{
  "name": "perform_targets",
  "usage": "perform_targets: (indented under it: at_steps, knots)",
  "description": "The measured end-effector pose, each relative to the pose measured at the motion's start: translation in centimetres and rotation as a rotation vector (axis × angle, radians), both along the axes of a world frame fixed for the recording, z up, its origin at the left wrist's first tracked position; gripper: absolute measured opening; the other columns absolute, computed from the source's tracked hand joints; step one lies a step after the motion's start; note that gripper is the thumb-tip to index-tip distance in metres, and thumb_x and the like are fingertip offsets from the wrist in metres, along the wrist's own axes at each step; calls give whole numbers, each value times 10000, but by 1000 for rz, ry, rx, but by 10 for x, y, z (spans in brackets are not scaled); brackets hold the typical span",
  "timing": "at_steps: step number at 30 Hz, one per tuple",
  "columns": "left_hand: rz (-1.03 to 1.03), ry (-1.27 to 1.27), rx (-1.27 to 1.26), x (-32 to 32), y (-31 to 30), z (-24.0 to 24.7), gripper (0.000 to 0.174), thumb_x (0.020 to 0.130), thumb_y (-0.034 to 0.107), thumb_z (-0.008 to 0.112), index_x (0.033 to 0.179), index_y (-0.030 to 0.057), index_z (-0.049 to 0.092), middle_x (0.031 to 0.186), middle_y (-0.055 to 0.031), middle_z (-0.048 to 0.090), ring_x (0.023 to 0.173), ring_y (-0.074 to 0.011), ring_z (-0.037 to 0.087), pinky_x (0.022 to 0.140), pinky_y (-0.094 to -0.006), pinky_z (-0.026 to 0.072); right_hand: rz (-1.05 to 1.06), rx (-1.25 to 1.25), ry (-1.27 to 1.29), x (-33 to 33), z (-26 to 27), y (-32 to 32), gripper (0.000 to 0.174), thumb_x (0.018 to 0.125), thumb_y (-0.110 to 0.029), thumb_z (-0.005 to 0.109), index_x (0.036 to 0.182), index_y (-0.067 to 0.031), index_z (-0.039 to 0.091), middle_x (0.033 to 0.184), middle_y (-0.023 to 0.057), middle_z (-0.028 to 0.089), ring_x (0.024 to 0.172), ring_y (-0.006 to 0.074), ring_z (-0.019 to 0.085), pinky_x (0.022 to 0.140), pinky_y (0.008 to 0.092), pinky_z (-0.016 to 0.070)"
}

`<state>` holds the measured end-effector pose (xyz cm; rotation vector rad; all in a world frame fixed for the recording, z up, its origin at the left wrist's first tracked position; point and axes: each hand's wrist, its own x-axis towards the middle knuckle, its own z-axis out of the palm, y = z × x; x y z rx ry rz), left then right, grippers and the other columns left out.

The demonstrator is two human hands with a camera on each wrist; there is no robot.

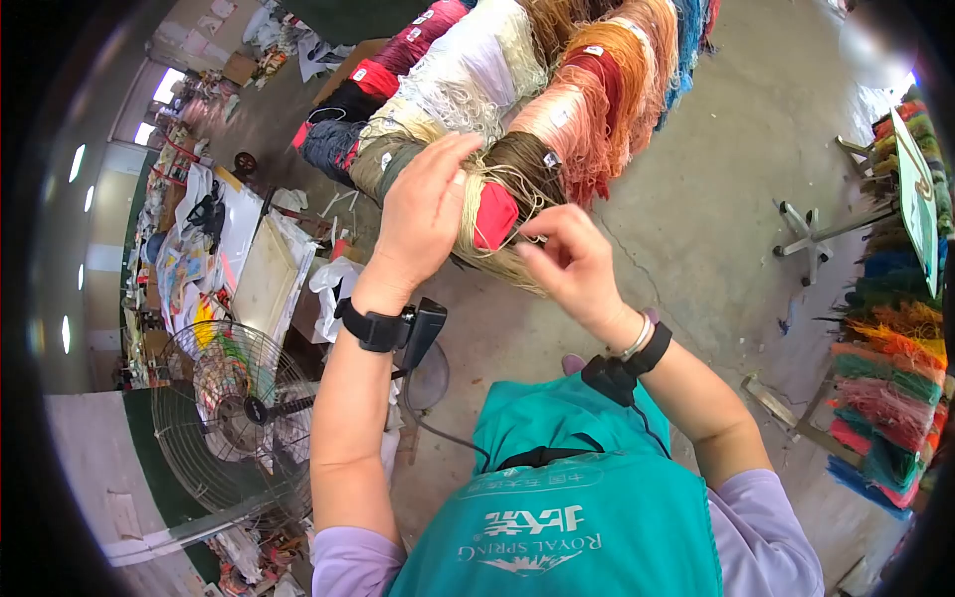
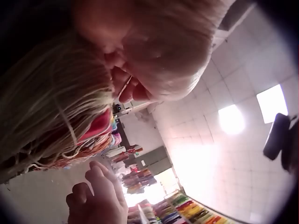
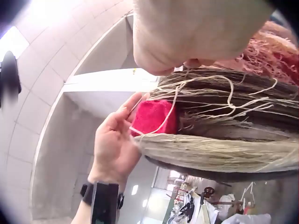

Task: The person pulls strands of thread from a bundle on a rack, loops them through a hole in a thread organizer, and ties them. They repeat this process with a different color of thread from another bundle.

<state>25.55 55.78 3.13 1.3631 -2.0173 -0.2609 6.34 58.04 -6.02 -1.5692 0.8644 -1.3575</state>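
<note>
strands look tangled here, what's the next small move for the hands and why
Probably the right hand draws its pinched loose strands clear, since they loop tangled over the beige skein by the red band while the left hand rests on that skein.

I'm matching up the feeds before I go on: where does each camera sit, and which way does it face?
Head: worn on the head, facing forward and down at the beige hank; shows the left hand, right hand and teal vest.
Left wrist: on the left wrist, facing up past that hand to the hank and ceiling; the right hand shows below.
Right wrist: on the right wrist, facing past that hand to the hank; the left hand shows beyond.
Shared: all three show the hank's red band.
</note>
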Motion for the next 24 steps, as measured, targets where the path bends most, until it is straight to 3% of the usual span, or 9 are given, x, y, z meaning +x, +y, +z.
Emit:
perform_targets:
  at_steps: [3,6,9,15,18,21,24]
  knots:
    - [27,-403,-75,0,-1,-11,341,981,216,434,1235,79,616,1233,-107,636,1224,-257,550,1103,-451,287,-8,-72,184,11,7,8,230,755,-93,765,959,-92,661,967,56,595,626,170,570,570,289,480]
    - [53,-370,-64,-2,-3,-11,321,975,216,447,1213,94,625,1222,-96,640,1209,-257,554,1092,-445,295,-45,-89,273,23,-4,8,217,741,-92,775,922,-87,655,973,80,605,732,260,628,622,330,512]
    - [69,-364,-72,-3,-2,-12,300,950,202,479,1195,102,621,1185,-86,650,1172,-252,570,1082,-443,304,56,-84,126,20,-9,4,163,746,-58,750,869,-73,645,958,78,607,716,229,620,617,309,509]
    - [71,-362,-89,-4,-3,-13,294,952,191,474,1186,97,626,1178,-80,653,1167,-244,572,1073,-442,307,317,133,-84,4,4,7,93,781,11,675,830,-35,612,978,49,622,677,68,537,542,238,438]
    - [66,-357,-99,-3,-2,-13,296,962,191,460,1184,91,628,1181,-80,652,1164,-238,574,1067,-439,308,309,235,-223,5,-3,18,64,819,12,654,822,-24,602,962,47,640,642,37,514,522,220,422]
    - [33,-356,-146,-1,-4,-13,289,961,186,465,1178,87,627,1166,-79,657,1137,-233,585,1052,-429,320,318,564,-485,11,-1,29,61,856,13,622,822,-21,583,932,76,666,604,41,520,519,202,426]
    - [-4,-345,-192,1,-2,-18,279,954,179,478,1171,82,625,1137,-79,664,1101,-231,596,1031,-417,338,265,615,-532,17,2,41,68,925,-51,566,870,-51,527,837,86,691,519,56,521,459,187,386]
